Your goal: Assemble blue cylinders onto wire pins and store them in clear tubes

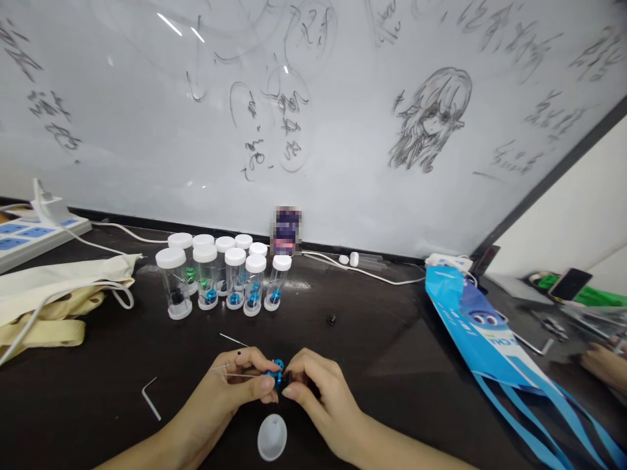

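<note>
Low in the middle of the view, my left hand point(240, 385) pinches a small blue metal part point(277, 367) between thumb and fingers. Thin pale rods stick out leftward from between its fingers. My right hand point(321, 385) is closed on a small black piece point(287, 380) that touches the blue part from the right. A white oval cap point(272, 437) lies on the table just below both hands. Beyond them sits a small black part point(332, 319) by itself.
Clear tubes with white lids point(235, 281) stand behind my left hand. A hex key point(151, 399) lies at left, near cloth bags point(59, 294) and a power strip point(29, 235). At right are a blue bag point(465, 326) and another person's hand point(605, 365).
</note>
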Demonstrator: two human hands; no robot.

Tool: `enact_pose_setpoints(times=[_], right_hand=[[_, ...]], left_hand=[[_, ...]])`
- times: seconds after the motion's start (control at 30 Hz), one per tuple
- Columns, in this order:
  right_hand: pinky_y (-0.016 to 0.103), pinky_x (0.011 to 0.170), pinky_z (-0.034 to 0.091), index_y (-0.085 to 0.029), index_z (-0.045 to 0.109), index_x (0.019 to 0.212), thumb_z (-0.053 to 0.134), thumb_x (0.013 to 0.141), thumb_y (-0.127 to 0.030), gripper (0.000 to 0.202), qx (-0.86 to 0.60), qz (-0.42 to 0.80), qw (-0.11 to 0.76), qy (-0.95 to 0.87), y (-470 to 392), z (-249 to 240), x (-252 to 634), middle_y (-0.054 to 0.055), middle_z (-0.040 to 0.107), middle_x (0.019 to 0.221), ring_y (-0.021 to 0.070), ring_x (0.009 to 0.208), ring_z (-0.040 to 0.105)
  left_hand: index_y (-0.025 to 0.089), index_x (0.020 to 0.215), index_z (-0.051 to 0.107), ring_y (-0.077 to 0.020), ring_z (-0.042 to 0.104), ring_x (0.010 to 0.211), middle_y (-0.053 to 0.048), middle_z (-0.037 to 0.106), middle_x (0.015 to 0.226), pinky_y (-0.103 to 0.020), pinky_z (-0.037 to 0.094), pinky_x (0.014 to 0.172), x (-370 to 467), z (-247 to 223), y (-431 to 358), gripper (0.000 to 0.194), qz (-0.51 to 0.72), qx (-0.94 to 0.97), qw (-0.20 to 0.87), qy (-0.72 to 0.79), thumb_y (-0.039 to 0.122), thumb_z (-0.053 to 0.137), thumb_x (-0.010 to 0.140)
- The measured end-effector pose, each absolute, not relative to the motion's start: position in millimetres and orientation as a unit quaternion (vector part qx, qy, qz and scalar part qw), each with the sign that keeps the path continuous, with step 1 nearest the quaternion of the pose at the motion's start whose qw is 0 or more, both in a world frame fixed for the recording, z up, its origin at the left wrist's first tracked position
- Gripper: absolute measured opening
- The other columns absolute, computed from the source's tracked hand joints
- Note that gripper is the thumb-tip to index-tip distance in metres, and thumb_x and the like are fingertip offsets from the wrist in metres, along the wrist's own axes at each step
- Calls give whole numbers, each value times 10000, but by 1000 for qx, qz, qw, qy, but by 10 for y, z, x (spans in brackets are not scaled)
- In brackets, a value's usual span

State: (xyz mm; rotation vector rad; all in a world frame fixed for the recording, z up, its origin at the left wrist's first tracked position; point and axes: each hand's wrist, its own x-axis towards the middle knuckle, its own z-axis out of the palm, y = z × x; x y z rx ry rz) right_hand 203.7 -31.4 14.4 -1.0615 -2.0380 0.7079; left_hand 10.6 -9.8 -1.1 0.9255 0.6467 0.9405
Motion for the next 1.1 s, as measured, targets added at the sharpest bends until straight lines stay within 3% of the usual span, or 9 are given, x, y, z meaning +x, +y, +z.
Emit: enact_pose_setpoints(times=[0.13, 0.27, 0.63, 0.93, 1.1], right_hand=[[244, 673, 411, -192, 579, 861, 569, 953, -274, 123, -404, 274, 376, -788, -329, 138, 2032, -2, 556, 798, 137, 709, 533], [229, 650, 391, -188, 539, 759, 526, 976, -265, 230, -410, 271, 354, -795, -329, 149, 2026, -17, 549, 739, 122, 669, 522], [258, 641, 384, -179, 552, 718, 263, 1027, -504, 534, -397, 251, 343, -813, -291, 98, 2052, 9, 557, 691, 140, 647, 534], [261, 679, 414, -197, 575, 875, 559, 958, -278, 117, -401, 270, 381, -788, -320, 125, 2041, 6, 552, 817, 146, 721, 526], [260, 665, 403, -192, 559, 804, 545, 964, -272, 180, -405, 272, 370, -790, -307, 115, 2048, -5, 546, 771, 141, 694, 522]], left_hand=[[171, 746, 755, -126, 589, 627, 0, 681, 646, -237, 443, 654, 98, 16, -106, 133, 429, 417, 743, 301, 249, 832, 670], [172, 746, 747, -128, 599, 612, 11, 663, 607, -240, 448, 652, 110, -4, -103, 141, 430, 421, 744, 292, 261, 832, 676], [173, 741, 752, -123, 612, 582, 8, 673, 612, -235, 462, 627, 130, -55, -94, 180, 435, 430, 737, 287, 292, 852, 650], [175, 751, 756, -131, 599, 629, -1, 684, 642, -232, 440, 646, 98, -9, -87, 133, 430, 424, 738, 301, 260, 828, 678], [171, 753, 753, -142, 604, 633, -7, 688, 633, -245, 442, 651, 105, 4, -103, 143, 424, 423, 742, 303, 259, 831, 672]])
